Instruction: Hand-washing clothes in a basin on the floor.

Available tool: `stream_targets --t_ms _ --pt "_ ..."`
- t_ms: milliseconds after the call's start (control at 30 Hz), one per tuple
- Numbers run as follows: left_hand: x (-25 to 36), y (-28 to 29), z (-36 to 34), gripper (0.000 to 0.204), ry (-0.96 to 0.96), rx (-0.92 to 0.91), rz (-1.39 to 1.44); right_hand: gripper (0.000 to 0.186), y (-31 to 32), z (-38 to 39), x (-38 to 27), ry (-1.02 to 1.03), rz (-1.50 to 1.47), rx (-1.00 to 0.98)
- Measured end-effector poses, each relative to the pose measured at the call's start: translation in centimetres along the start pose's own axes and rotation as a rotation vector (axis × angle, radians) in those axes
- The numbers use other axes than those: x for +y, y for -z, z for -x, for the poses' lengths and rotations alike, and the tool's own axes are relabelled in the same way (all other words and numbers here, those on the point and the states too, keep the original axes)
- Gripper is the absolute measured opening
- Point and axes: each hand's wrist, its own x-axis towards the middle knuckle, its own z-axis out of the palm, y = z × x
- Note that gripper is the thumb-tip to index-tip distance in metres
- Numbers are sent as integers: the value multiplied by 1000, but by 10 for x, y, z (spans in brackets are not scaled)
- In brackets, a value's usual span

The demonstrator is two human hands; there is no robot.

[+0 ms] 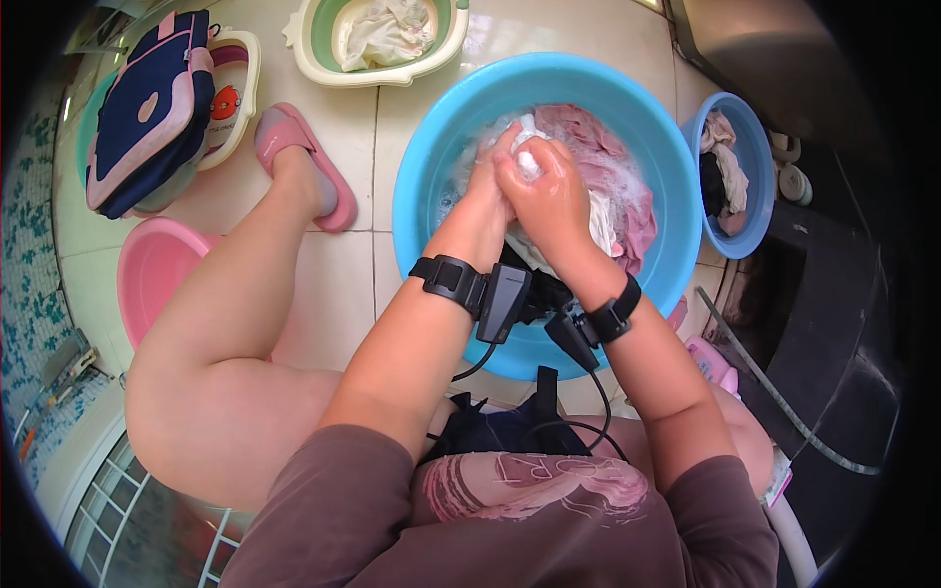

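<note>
Both my hands are closed together over a large blue basin [671, 186]. My left hand [492, 179] and my right hand [545, 188] grip a small wet white cloth [527, 127] between them, with suds on it and on my fingers. Most of the cloth is hidden by my hands, so its kind cannot be made out. Below, in foamy water, lie a pink garment [639, 218], a white cloth [602, 223] and something black [545, 296] near my wrists.
A smaller blue basin [760, 181] with clothes stands at the right. Far off is a green and cream basin [306, 61] holding a whitish cloth. At the left are a navy and pink backpack [152, 118] and a pink basin [147, 269]. Cables hang from my wrist straps.
</note>
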Motion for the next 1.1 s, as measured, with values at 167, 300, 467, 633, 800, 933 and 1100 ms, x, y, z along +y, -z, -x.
stream_targets --t_ms 167,300,467,633,800,933,1100 --pt "-18 -30 11 32 20 41 -217 26 7 -28 64 -262 45 65" --pt "12 -18 26 38 -122 160 -345 26 3 19 7 15 23 -44" --pt "-12 0 7 59 -72 40 -271 24 -5 -35 54 -1 145 28" --pt "-10 17 -12 75 -236 383 -569 30 -6 -27 84 134 280 108" --pt "-17 40 -31 75 -233 377 -303 44 -29 31 92 322 528 -312" --pt "-47 -25 6 71 -196 437 -495 35 -28 -49 119 -663 119 -495" --pt "15 -17 12 53 -12 96 -1 22 -12 -20 39 -483 -839 -133"
